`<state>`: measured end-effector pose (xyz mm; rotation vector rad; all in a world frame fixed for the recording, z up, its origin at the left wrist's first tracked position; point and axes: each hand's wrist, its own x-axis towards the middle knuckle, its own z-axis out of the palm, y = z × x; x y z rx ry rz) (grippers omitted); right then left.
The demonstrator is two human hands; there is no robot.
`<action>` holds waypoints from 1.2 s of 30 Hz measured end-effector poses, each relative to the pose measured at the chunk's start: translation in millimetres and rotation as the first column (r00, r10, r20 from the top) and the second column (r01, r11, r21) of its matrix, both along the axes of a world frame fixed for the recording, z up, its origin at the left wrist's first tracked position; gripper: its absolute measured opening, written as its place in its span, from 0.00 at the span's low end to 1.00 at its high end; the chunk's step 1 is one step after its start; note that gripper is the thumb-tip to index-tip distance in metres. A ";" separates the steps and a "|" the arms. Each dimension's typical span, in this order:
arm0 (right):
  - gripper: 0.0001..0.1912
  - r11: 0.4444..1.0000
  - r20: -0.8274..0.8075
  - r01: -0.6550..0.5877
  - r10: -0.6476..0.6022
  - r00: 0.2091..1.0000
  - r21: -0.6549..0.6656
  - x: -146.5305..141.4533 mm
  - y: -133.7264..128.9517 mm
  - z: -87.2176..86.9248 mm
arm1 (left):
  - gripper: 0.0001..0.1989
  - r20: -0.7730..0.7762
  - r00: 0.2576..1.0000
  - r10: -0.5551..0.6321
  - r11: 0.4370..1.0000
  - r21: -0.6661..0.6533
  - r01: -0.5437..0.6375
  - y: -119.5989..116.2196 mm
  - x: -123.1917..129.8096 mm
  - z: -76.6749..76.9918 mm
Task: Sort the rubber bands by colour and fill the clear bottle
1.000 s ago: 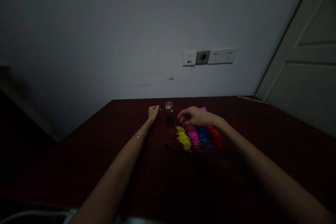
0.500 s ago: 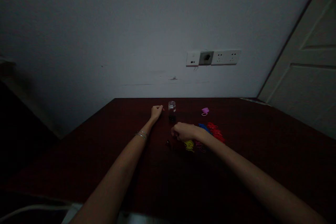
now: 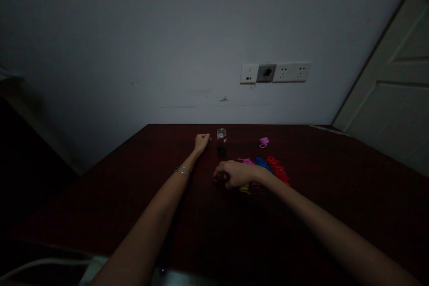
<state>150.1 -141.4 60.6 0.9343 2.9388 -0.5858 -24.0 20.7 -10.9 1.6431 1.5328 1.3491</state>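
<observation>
My left hand [image 3: 201,142] rests on the dark red table, its fingers curled closed, just left of a clear glass jar [image 3: 221,140]. The jar stands upright with its mouth uncovered; dark contents show low inside. My right hand [image 3: 236,173] is palm down nearer to me, thumb and fingers apart and arched over a small dark shiny object [image 3: 216,181]. Too dim to tell what that object is or whether the fingertips touch it. Beside and partly under my right wrist lie bundles of cord: pink [image 3: 246,160], blue [image 3: 263,163], red [image 3: 278,170] and yellow [image 3: 245,188].
A small pink item with a loop [image 3: 264,142] lies at the back right of the table [image 3: 318,165]. Behind the table is a wall with sockets [image 3: 275,73]. A door [image 3: 395,85] stands at the right. A white cable [image 3: 50,261] runs at the lower left.
My right hand has gone from a closed shape to spread fingers, moving slightly towards me and over the small dark object. The pink cord has come into view. My left hand stays put.
</observation>
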 end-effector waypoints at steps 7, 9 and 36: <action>0.31 0.996 0.038 -0.052 0.055 0.998 -0.075 -7.9 -6.3 3.0 | 0.20 0.015 1.000 -0.001 1.000 0.009 0.001 2.6 -0.4 -1.3; 0.29 0.993 0.053 -0.077 0.083 0.995 -0.093 -7.3 -5.4 1.4 | 0.21 0.015 1.000 0.008 1.000 0.002 -0.008 2.7 0.1 -0.8; 0.13 1.000 0.021 0.017 -0.017 1.000 0.012 -15.0 0.2 1.5 | 0.20 0.026 1.000 -0.005 1.000 -0.008 0.005 0.0 0.7 0.2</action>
